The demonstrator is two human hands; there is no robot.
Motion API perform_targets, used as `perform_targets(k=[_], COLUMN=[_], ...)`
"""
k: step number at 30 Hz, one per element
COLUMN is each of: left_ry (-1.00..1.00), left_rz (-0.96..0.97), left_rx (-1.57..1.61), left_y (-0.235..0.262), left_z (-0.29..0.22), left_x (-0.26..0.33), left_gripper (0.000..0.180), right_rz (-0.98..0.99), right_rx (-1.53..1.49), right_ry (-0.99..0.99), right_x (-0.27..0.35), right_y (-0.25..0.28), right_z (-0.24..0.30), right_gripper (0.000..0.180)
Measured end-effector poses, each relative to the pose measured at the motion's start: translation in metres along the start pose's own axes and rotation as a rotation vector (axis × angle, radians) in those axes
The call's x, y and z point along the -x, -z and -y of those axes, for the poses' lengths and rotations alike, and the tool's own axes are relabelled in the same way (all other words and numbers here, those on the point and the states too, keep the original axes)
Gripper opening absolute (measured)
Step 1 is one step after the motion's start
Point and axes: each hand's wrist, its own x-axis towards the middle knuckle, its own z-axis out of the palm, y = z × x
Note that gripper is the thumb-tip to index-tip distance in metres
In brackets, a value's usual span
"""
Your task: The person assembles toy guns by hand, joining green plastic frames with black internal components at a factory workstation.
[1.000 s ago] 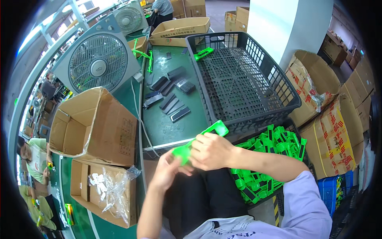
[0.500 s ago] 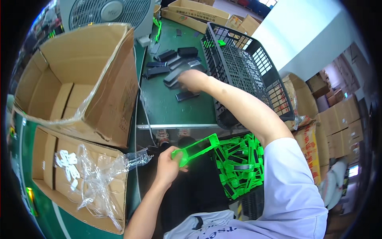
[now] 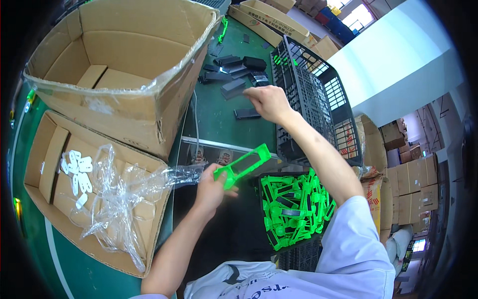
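My left hand (image 3: 210, 189) is closed around one end of a bright green plastic frame (image 3: 240, 172), tilted up toward the right. A rectangular window shows in the frame; whether anything fills it I cannot tell. Over the table, my right hand (image 3: 269, 103) has thumb and fingers pinched together at the right edge of a dark flat strip (image 3: 233, 89). Anything between those fingertips is too small to make out. Several more dark strips (image 3: 217, 77) lie in loose stacks just beyond, and a small stack (image 3: 247, 114) lies below the right hand.
A black plastic basket (image 3: 343, 130) stands right of the strips. Below it, a dark bin holds many green frames (image 3: 298, 209). On the left are a tall cardboard box (image 3: 181, 94) and a shallow one (image 3: 37, 172) with clear plastic wrap (image 3: 117, 199) and white pieces (image 3: 79, 172).
My view has shifted, so the table and boxes sit differently. My right hand has drawn back slightly from the strips, toward the basket. The left hand keeps its hold on the green frame.
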Motion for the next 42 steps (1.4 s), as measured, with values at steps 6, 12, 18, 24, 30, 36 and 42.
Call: perform_targets(k=[6, 12, 18, 24, 30, 36, 42], left_ry=[-0.099, -0.110, -0.101, -0.085, -0.062, -0.059, -0.041], left_rz=[-0.010, 0.024, 0.055, 0.051, 0.040, 0.047, 0.021], left_rx=[0.076, -0.004, 0.018, -0.013, 0.015, 0.110, 0.148], left_y=[0.002, -0.003, 0.000, 0.001, 0.000, 0.003, 0.001], left_z=[-0.001, -0.004, -0.006, -0.002, -0.004, -0.004, -0.001], left_x=[-0.002, -0.001, 0.001, 0.001, 0.002, 0.001, 0.001], left_gripper=[0.014, 0.025, 0.025, 0.025, 0.025, 0.025, 0.026], right_rz=[-0.297, -0.705, -0.747, -0.929, -1.026, -1.049, -1.076], right_rx=[-0.714, -1.489, -1.361, -1.206, -0.929, -0.709, -0.850], right_ry=[-0.261, -0.589, -0.670, -0.723, -0.642, -0.622, -0.709], right_x=[0.074, 0.103, 0.114, 0.123, 0.120, 0.124, 0.125], right_y=[0.021, 0.000, -0.013, -0.023, -0.034, -0.043, -0.039], right_z=[0.092, 0.140, 0.156, 0.160, 0.166, 0.172, 0.178], right_gripper=[0.028, 0.041, 0.043, 0.019, 0.017, 0.018, 0.019])
